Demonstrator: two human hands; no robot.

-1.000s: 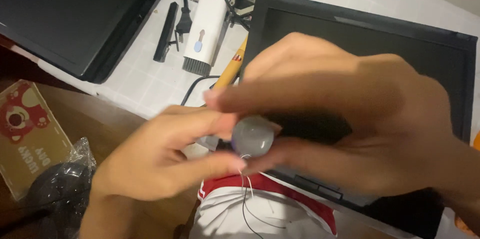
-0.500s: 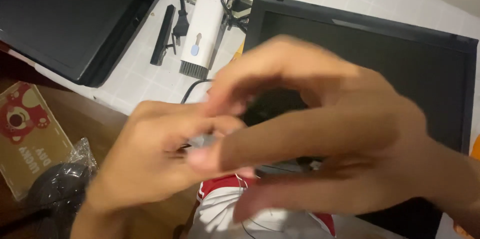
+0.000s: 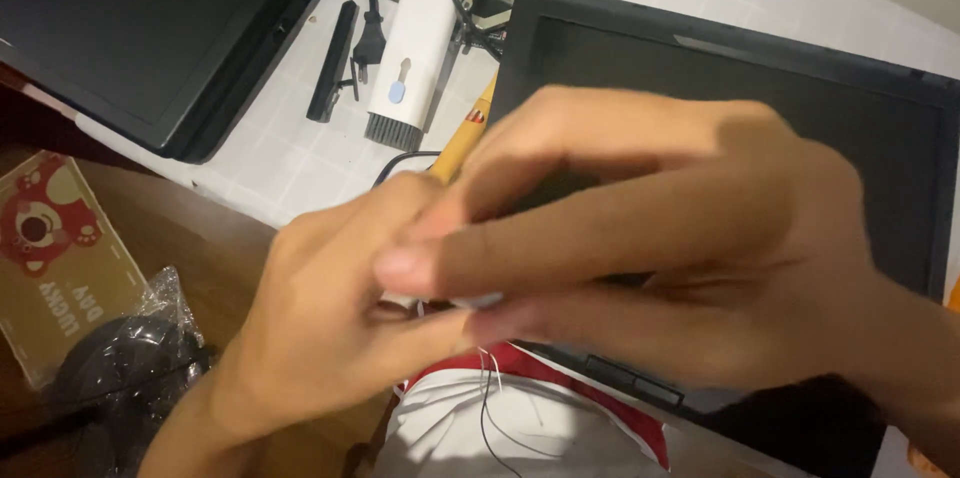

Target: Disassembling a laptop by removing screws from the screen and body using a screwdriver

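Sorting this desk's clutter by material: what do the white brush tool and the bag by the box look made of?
Brush tool: likely matte white plastic, smooth-cased, with dark bristles. Bag: thin clear plastic film, crinkled and shiny.

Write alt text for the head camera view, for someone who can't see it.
Two bare hands, left hand and right hand, pinch a small, mostly hidden object together, thin wires dangling below. Behind lie a dark laptop, a white cleaning brush and a white tiled surface.
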